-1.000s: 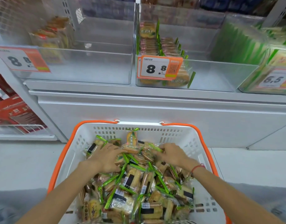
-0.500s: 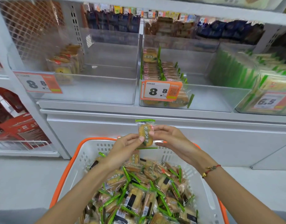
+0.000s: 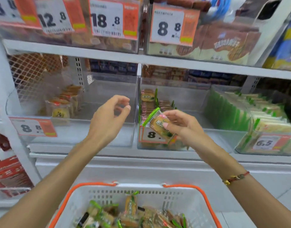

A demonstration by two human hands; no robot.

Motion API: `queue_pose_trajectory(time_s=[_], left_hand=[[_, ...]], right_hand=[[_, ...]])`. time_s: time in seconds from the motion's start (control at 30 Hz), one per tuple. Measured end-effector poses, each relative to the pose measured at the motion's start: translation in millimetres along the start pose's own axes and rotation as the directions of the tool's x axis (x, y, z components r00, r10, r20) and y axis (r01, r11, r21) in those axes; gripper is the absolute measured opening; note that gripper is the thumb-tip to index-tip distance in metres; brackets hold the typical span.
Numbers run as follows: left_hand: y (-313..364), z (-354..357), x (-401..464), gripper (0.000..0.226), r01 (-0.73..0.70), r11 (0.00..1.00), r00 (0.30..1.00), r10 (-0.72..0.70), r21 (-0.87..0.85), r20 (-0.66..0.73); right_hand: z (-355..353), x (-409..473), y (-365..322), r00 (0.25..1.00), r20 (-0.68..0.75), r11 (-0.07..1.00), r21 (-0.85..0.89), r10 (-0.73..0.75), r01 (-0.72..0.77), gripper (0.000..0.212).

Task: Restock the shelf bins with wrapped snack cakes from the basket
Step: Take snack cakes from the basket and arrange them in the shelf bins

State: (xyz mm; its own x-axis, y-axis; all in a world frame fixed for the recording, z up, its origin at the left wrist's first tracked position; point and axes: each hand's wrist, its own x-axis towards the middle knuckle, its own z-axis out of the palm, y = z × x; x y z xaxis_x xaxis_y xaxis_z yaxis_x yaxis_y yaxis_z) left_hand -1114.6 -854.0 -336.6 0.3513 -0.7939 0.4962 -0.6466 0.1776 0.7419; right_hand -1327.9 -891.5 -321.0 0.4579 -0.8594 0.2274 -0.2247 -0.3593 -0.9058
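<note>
Snack cake (image 3: 159, 125), pinched in the right hand (image 3: 182, 127), hangs tilted just in front of the middle bin (image 3: 199, 139), rows lying beyond; left hand (image 3: 108, 117) loosely curled, holding nothing.

Price tags on the upper shelf bins read 12.8 (image 3: 55, 18), 18.8 (image 3: 107, 20) and 8.8 (image 3: 169, 26). Lower down, the left bin's tag (image 3: 30, 128) shows 8.8, the right bin's tag (image 3: 264, 143) shows 6.5, and the middle tag (image 3: 151, 134) shows only an 8 beside the held snack cake (image 3: 158, 124).
</note>
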Motion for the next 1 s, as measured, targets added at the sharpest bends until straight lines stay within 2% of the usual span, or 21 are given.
queue_pose_trajectory(time_s=[0.1,0.17,0.27,0.4,0.53,0.6,0.7,0.8,1.0], left_hand=[[-6,5,21,0.027,-0.011,0.992,0.994,-0.003,0.123,0.113],[-8,11,29,0.036,-0.01,0.994,0.978,-0.013,0.109,0.208],[-10,17,34,0.038,-0.009,0.997,0.958,-0.012,0.075,0.287],[-15,17,34,0.044,-0.005,0.996,0.954,-0.021,0.084,0.299],[-18,16,38,0.058,0.027,0.999,0.948,-0.013,-0.038,0.319],[-19,17,39,0.061,0.044,0.996,0.944,-0.017,-0.073,0.33],[-18,17,39,0.056,0.054,0.997,0.946,-0.035,-0.05,0.321],[-16,17,38,0.058,0.065,0.998,0.954,-0.059,-0.013,0.295],[-15,17,36,0.058,0.08,0.997,0.954,-0.079,0.009,0.289]], right_hand=[[-7,43,-8,0.999,-0.027,0.988,-0.153,-0.03,0.026,0.02],[-13,77,-6,0.997,-0.064,0.965,-0.264,-0.032,0.015,0.02],[-21,129,3,0.988,-0.153,0.949,-0.311,-0.004,-0.044,0.027],[-9,185,24,0.995,-0.098,0.851,-0.523,-0.009,-0.044,0.031],[8,218,46,0.999,0.037,0.828,-0.56,-0.012,0.031,0.027],[11,226,60,0.994,0.066,0.79,-0.603,-0.089,0.11,0.021],[7,226,76,0.976,0.079,0.691,-0.695,-0.204,0.2,0.027],[3,225,80,0.971,0.117,0.612,-0.758,-0.211,0.224,0.035],[7,225,80,0.928,0.079,0.541,-0.794,-0.364,0.279,0.031]])
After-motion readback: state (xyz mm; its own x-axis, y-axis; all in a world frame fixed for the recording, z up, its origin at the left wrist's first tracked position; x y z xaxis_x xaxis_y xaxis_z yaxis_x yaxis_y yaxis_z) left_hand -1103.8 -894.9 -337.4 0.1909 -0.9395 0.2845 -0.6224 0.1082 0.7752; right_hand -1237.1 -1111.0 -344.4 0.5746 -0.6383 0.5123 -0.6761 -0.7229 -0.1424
